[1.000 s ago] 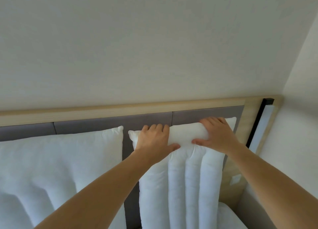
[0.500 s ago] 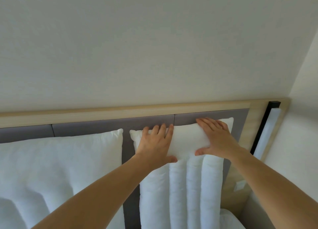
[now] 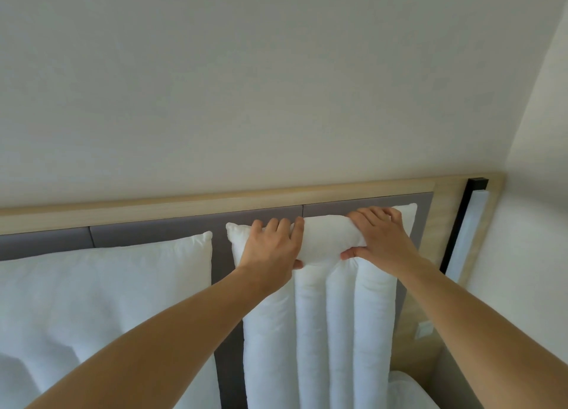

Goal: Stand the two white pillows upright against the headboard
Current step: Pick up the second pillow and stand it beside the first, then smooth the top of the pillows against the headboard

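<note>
Left pillow (image 3: 101, 288) stands upright against the grey headboard (image 3: 159, 231). Beside it, the left hand (image 3: 272, 250) and right hand (image 3: 381, 239) both clamp the top edge of the right pillow (image 3: 325, 316), fingers over, thumbs under, upright against the headboard too.

1. The right pillow (image 3: 325, 316) stands upright against the grey headboard (image 3: 261, 221).
2. The left hand (image 3: 272, 248) and right hand (image 3: 379, 239) grip its top edge, thumbs in front.
3. The left pillow (image 3: 101, 285) seemingly leans there too, a gap between.
</note>
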`<state>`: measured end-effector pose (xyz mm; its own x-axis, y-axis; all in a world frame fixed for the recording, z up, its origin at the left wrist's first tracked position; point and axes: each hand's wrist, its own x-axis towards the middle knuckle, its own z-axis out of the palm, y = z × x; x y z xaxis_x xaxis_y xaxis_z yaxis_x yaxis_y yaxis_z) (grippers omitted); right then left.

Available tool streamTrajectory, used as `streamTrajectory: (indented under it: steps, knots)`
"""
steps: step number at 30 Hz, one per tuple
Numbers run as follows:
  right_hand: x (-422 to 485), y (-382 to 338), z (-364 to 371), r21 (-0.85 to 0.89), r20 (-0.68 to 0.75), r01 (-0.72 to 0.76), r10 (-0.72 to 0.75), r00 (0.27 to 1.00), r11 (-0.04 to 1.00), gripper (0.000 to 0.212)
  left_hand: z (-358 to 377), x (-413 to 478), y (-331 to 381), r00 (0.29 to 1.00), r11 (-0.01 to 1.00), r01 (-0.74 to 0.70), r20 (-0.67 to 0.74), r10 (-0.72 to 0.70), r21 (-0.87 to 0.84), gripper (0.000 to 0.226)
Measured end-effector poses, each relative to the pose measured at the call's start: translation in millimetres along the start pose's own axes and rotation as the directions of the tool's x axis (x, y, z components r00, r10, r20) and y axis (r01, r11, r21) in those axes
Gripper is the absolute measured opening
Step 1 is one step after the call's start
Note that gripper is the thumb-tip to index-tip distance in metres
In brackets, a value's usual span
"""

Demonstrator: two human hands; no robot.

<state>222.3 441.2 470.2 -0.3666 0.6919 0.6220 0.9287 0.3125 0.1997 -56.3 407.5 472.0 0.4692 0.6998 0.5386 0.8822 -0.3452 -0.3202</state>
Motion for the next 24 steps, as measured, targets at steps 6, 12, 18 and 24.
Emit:
streamTrajectory:
  steps: [6, 12, 18, 24]
  knots:
    - [-2.5, 1.5, 11.4, 0.032, 0.132, -0.079, 0.075, 0.988, 0.996, 0.091, 7.6, 2.8, 5.6, 1.0, 0.999, 0.022, 0.006, -0.022, -0.026, 0.1]
    - [-7.7, 1.1, 6.4, 0.084, 0.217, -0.113, 0.092, 0.972, 0.99, 0.12, 14.1, -1.4, -4.0, 0.999, 0.999, -0.042, 0.018, 0.043, -0.027, 0.109]
    - [-6.6, -4.3, -3.6, 0.088, 0.249, -0.13, 0.105, 0.963, 0.988, 0.124, 7.4, -1.4, -3.1, 0.998, 0.998, -0.035, 0.059, 0.039, -0.058, 0.104]
    - [-6.1, -39.2, -21.6, 0.117, 0.19, -0.063, 0.04, 0.981, 0.991, 0.119, -21.2, -26.9, -21.8, 1.0, 0.996, 0.011, 0.03, -0.009, -0.086, 0.098]
